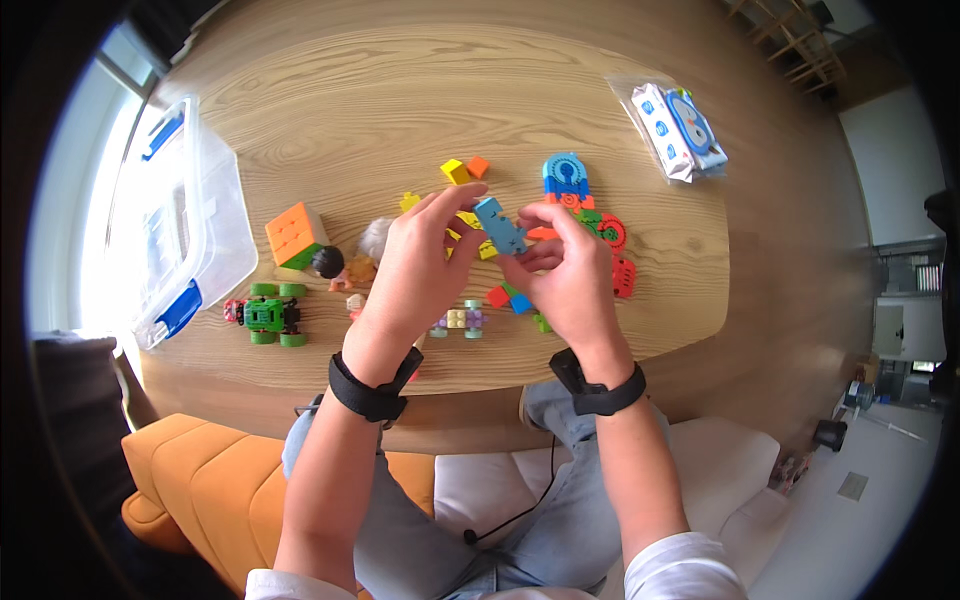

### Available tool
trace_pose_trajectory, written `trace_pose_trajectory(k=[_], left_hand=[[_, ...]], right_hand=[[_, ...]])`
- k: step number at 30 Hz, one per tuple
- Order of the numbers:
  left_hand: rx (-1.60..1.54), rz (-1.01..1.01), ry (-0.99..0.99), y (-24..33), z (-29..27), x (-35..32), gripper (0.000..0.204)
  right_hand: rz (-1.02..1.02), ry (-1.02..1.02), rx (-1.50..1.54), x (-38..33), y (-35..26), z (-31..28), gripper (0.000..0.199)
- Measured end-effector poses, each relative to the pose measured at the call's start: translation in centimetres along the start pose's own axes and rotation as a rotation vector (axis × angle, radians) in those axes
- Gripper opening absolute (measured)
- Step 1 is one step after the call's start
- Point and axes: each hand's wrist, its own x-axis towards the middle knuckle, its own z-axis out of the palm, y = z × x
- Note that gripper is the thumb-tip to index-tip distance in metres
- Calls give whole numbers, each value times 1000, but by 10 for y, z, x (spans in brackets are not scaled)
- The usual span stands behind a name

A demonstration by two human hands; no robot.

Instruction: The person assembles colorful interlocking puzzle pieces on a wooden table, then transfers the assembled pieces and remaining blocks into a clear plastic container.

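Blue block (498, 230): being held up over the middle of the table (350, 110)
Left hand (415, 262): pinching the block's left side with finger and thumb
Right hand (572, 285): pinching its right side the same way
Clear box (225, 225): standing along the table's left edge
Green toy car (264, 315): sitting near the close left corner
White packet (668, 130): lying by the far right corner

Piece (497, 226) over table (380, 90); box (226, 215) left
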Motion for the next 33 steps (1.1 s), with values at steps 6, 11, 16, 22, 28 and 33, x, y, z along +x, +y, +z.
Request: trace_pose_trajectory(k=[6,11,16,22,28,33], left_hand=[[-150,-188,-92,2,15,6,32],[-304,-335,-150,2,18,6,38],[-364,-400,-212,5,24,5,42],[-354,-409,-235,0,30,6,39],[-310,-392,-264,7,39,9,40],[-258,-400,-309,15,40,8,37]], right_hand=[[-64,76,21,-12,12,-2,50],[-17,74,32,-18,15,-9,56],[37,27,-35,-24,19,-18,59],[107,-30,-19,-27,19,-32,59],[-46,93,-108,-24,24,-29,48],[144,4,-113,-21,25,-44,30]])
